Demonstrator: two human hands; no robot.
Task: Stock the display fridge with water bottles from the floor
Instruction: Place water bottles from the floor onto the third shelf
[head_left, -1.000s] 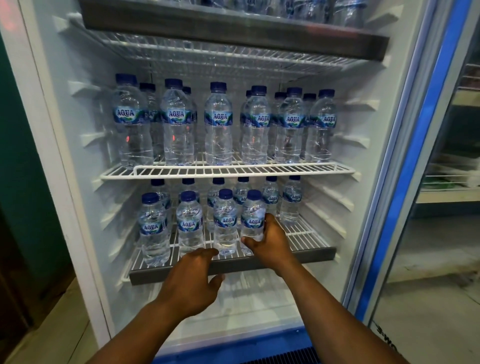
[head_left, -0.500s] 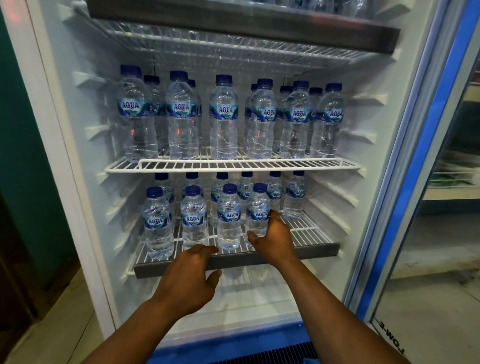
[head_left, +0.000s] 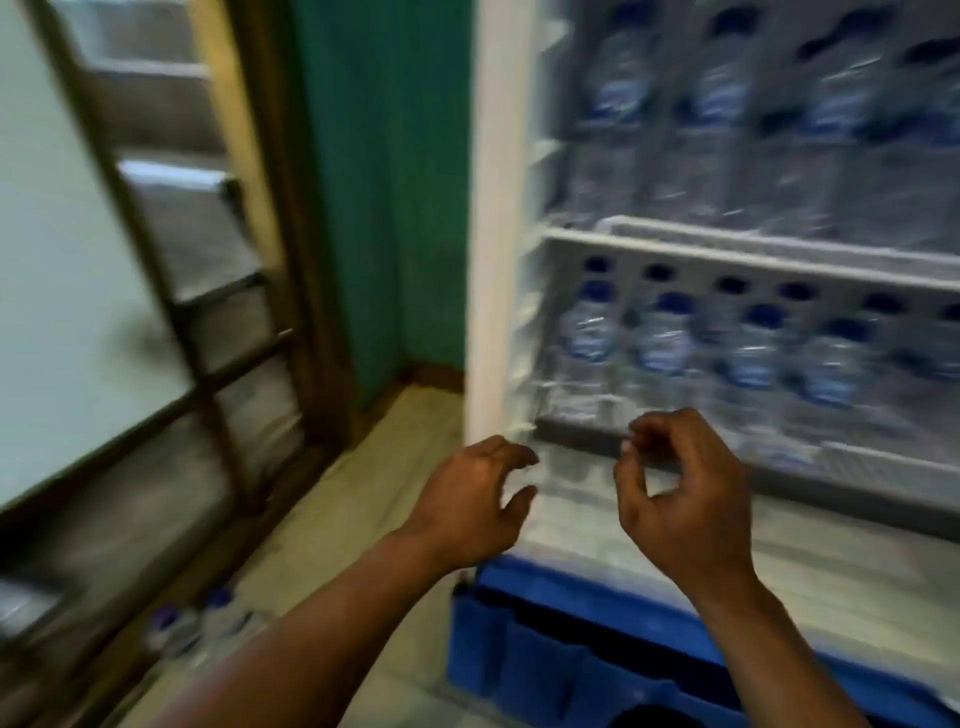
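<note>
- Closest to us, at the lower left, a few water bottles (head_left: 200, 623) with blue caps stand on the pale floor (head_left: 332, 499), just left of our left forearm; motion blur hides how many there are.
- Our left hand (head_left: 467, 501) hangs in the air in front of the fridge's left corner, fingers spread and loosely bent, holding nothing.
- Our right hand (head_left: 675, 499) hangs beside it, a clear gap between the two, fingers curled loosely with the thumb near the forefinger, and it too holds nothing.
- Below the hands runs the blue base (head_left: 566, 654) of the display fridge (head_left: 493, 218), whose white frame rises at its left edge.
- Just beyond the fingertips, the lower shelf (head_left: 582, 430) carries small blue-capped bottles (head_left: 665, 353) in rows from its front edge to the back.
- Above it, the white wire shelf (head_left: 727, 250) holds taller bottles (head_left: 711, 130), packed side by side along its front edge.
- Left of the fridge stands a teal wall (head_left: 374, 182), and further left a wooden door frame (head_left: 244, 156) with pale panes.
</note>
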